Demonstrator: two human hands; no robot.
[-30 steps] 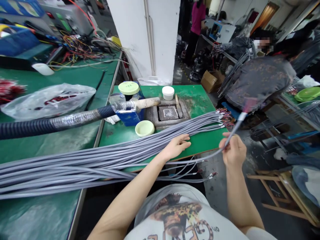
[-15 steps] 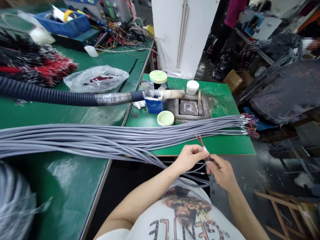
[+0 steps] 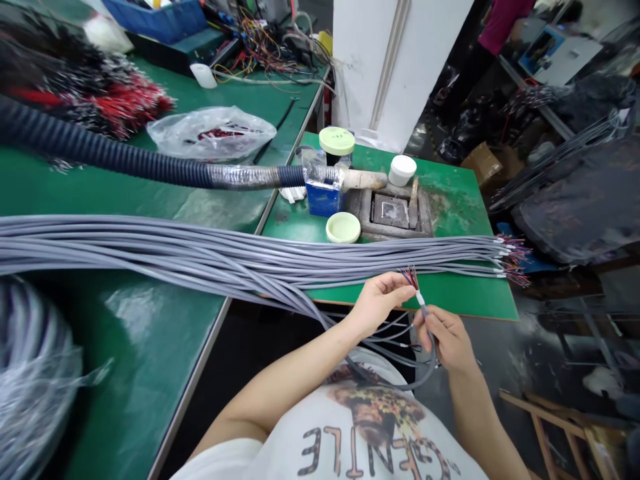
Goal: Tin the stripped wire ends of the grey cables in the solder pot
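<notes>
A grey cable (image 3: 431,357) loops up in front of my shirt, its end pointing away from me. My right hand (image 3: 447,335) grips it just below the white band near its end. Thin coloured wires (image 3: 410,277) fan out past that band. My left hand (image 3: 384,297) pinches at these wires with thumb and forefinger. Beyond both hands, a thick bundle of grey cables (image 3: 250,257) runs across the tables, its stripped ends (image 3: 515,257) hanging over the right edge. A few more cables dangle below my left wrist.
A solder pot (image 3: 395,212) with a stick on it stands behind the bundle, beside a hose nozzle (image 3: 365,179), a blue box (image 3: 325,199), a white tub (image 3: 402,171) and a pale green lid (image 3: 343,228). Coiled cable (image 3: 35,373) lies at left. A person (image 3: 500,27) stands far back.
My left hand has shifted from the white band up to the wires, which now spread out more. My right hand holds the cable lower, baring its end. The view has shifted slightly.
</notes>
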